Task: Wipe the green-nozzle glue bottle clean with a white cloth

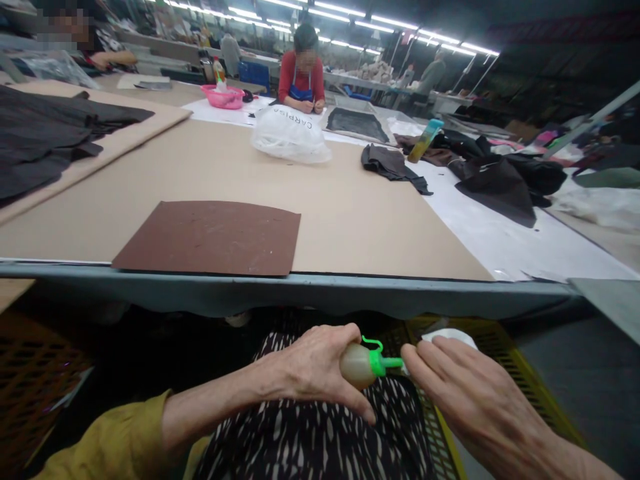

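Observation:
In front of my lap, my left hand [320, 365] is wrapped round a squeeze bottle [356, 366] with a bright green cap and nozzle. The bottle lies on its side, nozzle towards the right, and its contents look yellowish. My right hand [463, 383] is closed at the nozzle tip, its fingers pinching a white piece of tissue or cloth [453, 335]. Part of that white piece is hidden behind the fingers. Beyond my hands, a brown flat panel [215, 239] lies at the table's near edge.
A white plastic bag [293, 137], a pink basket [223, 97] and a bottle with a blue cap [425, 141] stand on the table [350, 220]. Dark material lies left [55, 133] and right [500, 187]. Yellow crates [505, 353] sit below. A person in red [301, 73] leans at the far side.

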Tool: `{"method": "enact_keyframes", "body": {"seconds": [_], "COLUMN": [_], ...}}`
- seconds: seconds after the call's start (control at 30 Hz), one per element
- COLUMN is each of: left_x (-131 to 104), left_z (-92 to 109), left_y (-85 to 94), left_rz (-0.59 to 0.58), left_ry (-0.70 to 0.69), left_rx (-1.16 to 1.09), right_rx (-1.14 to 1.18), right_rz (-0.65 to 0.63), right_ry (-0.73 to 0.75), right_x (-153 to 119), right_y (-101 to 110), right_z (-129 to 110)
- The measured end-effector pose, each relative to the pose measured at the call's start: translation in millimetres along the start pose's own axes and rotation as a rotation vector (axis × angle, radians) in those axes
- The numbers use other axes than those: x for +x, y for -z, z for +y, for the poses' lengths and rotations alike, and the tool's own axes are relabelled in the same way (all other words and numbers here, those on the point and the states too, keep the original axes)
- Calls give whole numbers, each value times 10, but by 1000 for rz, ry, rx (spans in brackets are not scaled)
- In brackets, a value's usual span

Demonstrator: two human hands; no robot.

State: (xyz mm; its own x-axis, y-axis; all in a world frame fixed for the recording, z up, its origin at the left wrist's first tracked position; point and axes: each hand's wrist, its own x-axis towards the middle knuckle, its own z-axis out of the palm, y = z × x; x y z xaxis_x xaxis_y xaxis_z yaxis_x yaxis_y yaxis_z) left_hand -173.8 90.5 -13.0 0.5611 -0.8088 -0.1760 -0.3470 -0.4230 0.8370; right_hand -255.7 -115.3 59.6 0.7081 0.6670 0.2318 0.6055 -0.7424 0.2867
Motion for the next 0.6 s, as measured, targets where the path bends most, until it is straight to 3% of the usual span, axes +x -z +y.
{"method": "enact_keyframes", "body": {"seconds": [0.1, 0.27, 0.37, 0.43, 0.53, 0.6], "left_x": [66, 295, 371, 356, 254, 169], "left_z": [-84, -268, -280, -233, -114, -23], "left_y": [55, 93, 73, 65, 79, 102], "left_rz": [-164, -752, -929, -852, -502, -331], "left_ry": [53, 8, -87, -107, 0, 32], "left_rx": [-294, -697, -869, -855, -539, -327], "right_rx": [6, 46, 55, 78, 187, 283], "right_rz": [22, 57, 71, 47, -62, -155], "right_ry": [71, 116, 175, 152, 15, -87], "right_x": [26, 55, 68, 54, 8, -28], "right_y": [20, 73, 110, 101, 36, -13], "right_z": [28, 64, 129, 169, 158, 120]}}
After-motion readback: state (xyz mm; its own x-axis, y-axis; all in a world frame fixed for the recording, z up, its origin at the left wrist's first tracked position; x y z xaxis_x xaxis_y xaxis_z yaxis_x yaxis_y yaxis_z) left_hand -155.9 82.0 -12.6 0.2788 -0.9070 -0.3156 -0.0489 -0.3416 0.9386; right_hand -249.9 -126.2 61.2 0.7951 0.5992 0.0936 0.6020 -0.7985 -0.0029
